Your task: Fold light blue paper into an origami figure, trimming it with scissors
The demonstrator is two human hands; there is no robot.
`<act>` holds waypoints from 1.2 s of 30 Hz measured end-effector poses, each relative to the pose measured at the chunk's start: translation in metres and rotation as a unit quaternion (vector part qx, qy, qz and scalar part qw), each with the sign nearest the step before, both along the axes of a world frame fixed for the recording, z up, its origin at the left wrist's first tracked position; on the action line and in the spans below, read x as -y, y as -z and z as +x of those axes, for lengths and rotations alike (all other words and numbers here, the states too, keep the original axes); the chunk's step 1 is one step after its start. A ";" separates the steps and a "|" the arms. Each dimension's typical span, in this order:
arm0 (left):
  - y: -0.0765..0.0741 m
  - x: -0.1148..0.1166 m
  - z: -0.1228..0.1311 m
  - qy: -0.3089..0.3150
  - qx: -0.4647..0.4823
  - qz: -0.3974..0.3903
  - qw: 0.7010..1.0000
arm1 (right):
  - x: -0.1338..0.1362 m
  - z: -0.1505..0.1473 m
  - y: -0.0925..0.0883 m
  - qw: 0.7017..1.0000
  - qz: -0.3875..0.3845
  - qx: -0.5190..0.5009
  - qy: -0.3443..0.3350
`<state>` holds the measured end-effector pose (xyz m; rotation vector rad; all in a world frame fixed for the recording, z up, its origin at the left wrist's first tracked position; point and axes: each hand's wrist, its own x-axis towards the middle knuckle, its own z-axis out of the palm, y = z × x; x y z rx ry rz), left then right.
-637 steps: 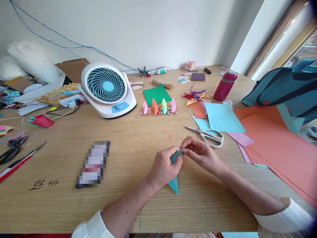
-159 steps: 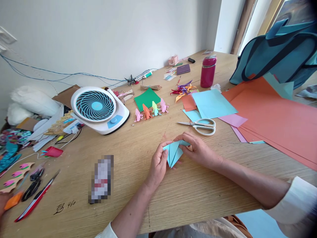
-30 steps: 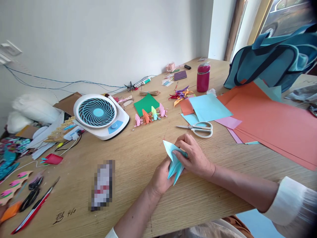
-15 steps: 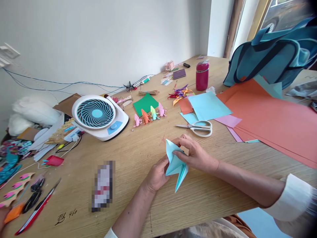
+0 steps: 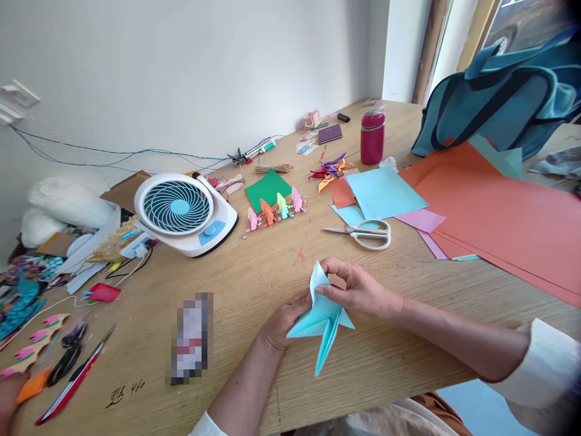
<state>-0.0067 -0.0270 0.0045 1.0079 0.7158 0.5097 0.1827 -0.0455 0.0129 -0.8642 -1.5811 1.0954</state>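
A wooden table (image 5: 408, 363) carries orange paper sheets (image 5: 499, 224) on the right and a white desk fan (image 5: 181, 212) far left. Close to the near edge, a light-blue folded paper (image 5: 324, 318) is held off the tabletop. The right hand (image 5: 358, 290) pinches its upper flap, and the left hand (image 5: 281, 318) grips it from behind. Scissors (image 5: 363, 233) lie just beyond.

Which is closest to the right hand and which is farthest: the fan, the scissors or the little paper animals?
From the right hand, gripping the blue folded paper:
1. Scissors, just behind it.
2. Little paper animals, farther back and left.
3. Fan, far left, farthest.
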 end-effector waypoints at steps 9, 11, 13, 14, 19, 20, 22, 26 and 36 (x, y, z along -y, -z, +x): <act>-0.001 0.000 0.002 0.071 0.013 -0.003 0.997 | 0.005 0.006 -0.011 0.988 -0.131 -0.066 -0.043; -0.003 0.000 0.005 0.091 0.024 0.000 0.996 | 0.004 0.007 -0.011 0.989 -0.125 -0.070 -0.031; -0.005 0.000 0.007 0.104 0.038 -0.001 0.994 | 0.003 0.008 -0.011 0.991 -0.116 -0.073 -0.013; -0.005 0.000 0.008 0.110 0.045 -0.003 0.993 | 0.002 0.009 -0.011 0.992 -0.108 -0.071 -0.003; -0.004 -0.001 0.009 0.125 0.059 -0.011 0.990 | 0.001 0.012 -0.013 0.998 -0.050 -0.029 0.041; -0.004 -0.001 0.009 0.125 0.057 -0.014 0.990 | 0.000 0.012 -0.013 0.998 -0.036 -0.018 0.051; -0.003 -0.001 0.009 0.127 0.057 -0.018 0.990 | 0.000 0.013 -0.014 0.997 -0.010 0.003 0.072; -0.004 -0.001 0.009 0.130 0.073 -0.023 0.989 | -0.002 0.014 -0.015 0.994 0.023 0.025 0.108; 0.000 -0.001 0.009 0.131 0.091 -0.021 0.987 | -0.003 0.016 -0.016 0.989 0.048 0.030 0.134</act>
